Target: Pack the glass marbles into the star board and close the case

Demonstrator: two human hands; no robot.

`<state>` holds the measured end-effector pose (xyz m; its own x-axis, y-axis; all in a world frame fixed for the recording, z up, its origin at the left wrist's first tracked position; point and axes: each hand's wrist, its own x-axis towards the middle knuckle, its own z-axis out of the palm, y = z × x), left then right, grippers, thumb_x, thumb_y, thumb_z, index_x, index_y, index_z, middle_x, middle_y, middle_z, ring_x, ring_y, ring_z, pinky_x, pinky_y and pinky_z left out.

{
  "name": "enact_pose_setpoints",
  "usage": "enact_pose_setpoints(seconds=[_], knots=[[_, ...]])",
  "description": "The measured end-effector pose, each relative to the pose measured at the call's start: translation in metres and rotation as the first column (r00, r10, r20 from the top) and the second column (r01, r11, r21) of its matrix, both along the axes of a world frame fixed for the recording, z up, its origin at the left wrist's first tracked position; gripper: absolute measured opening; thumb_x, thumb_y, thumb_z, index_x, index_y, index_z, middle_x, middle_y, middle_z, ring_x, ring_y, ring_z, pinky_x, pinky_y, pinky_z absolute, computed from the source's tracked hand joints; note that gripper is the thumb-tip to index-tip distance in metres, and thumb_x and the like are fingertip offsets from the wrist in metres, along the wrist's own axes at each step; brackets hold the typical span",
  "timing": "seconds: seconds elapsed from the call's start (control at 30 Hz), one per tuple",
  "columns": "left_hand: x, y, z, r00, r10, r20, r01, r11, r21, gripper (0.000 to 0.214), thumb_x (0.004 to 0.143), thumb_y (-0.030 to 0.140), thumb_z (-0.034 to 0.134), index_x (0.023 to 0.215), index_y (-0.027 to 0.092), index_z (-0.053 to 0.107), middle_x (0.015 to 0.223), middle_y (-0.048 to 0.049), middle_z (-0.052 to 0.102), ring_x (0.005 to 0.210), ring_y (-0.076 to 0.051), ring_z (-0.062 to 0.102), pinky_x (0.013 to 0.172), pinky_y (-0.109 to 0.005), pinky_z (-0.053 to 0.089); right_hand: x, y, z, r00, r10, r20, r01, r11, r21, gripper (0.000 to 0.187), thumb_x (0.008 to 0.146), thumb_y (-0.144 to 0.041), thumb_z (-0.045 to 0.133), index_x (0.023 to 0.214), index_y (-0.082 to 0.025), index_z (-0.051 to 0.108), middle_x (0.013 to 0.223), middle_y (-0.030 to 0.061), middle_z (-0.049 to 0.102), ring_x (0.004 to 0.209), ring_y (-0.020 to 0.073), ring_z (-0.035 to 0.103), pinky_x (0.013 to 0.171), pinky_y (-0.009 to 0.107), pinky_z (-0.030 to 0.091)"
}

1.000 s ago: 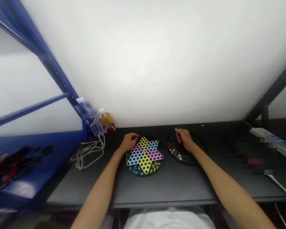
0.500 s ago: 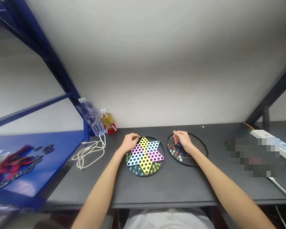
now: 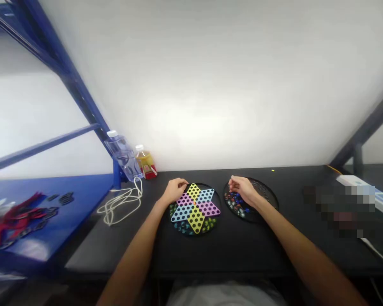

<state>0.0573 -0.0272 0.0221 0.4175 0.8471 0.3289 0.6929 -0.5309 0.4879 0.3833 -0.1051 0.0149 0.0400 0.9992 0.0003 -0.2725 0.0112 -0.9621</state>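
Room: plain white wall (image 3: 210, 85) behind, blue rack (image 3: 83, 102) at left.
Surface: dark bench (image 3: 242, 255), running left to right along the wall.
Far-left corner: two bottles (image 3: 123, 155) and a white cable (image 3: 121, 204).
Star board (image 3: 194, 206): lies flat at the bench's middle; its yellow points run far to near, tilted slightly.
Left hand (image 3: 175, 189): grip curled closed, resting on the board's far-left rim.
Right hand (image 3: 242, 191): over the round tray (image 3: 268, 197) of marbles (image 3: 236, 202) just right of the board; grip pressed together, perhaps pinching a marble.

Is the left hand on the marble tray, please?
No, the left hand rests on the star board, beside the marble tray.
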Motion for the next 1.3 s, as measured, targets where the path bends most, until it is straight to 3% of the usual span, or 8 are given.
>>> enact_pose_setpoints(seconds=[0.17, 0.47, 1.3], knots=[[0.0012, -0.0017, 0.0032, 1.0, 0.014, -0.01, -0.015, 1.0, -0.013, 0.025, 0.083, 0.025, 0.053, 0.094, 0.019, 0.075, 0.088, -0.0046, 0.072, 0.079, -0.018, 0.062, 0.079, -0.029, 0.048, -0.0048, -0.0024, 0.0023, 0.999, 0.041, -0.016, -0.042, 0.999, -0.011, 0.037, 0.078, -0.05, 0.068, 0.068, -0.015, 0.065, 0.06, 0.0044, 0.061, 0.056, 0.014, 0.056, 0.059, 0.028, 0.047], [0.0009, -0.0004, 0.0014, 1.0, 0.007, -0.007, -0.007, 1.0, 0.007, 0.024, 0.083, 0.024, 0.053, 0.092, 0.02, 0.075, 0.088, -0.0043, 0.071, 0.078, -0.018, 0.062, 0.078, -0.029, 0.048, -0.0028, -0.0001, 0.0013, 0.995, -0.062, -0.078, 0.062, 0.998, -0.007, 0.033, 0.074, -0.046, 0.072, 0.066, -0.015, 0.065, 0.061, 0.0031, 0.059, 0.057, 0.0135, 0.054, 0.059, 0.028, 0.046], [0.0015, -0.0027, 0.004, 1.0, -0.003, -0.007, 0.003, 1.0, 0.005, 0.028, 0.089, 0.036, 0.051, 0.089, 0.019, 0.074, 0.086, -0.0046, 0.071, 0.079, -0.017, 0.062, 0.076, -0.028, 0.046, 0.0043, 0.0003, 0.0058, 0.989, -0.15, 0.018, 0.15, 0.989, 0.007, 0.033, 0.073, -0.047, 0.071, 0.066, -0.016, 0.066, 0.062, 0.0042, 0.062, 0.057, 0.0136, 0.054, 0.057, 0.027, 0.043]])
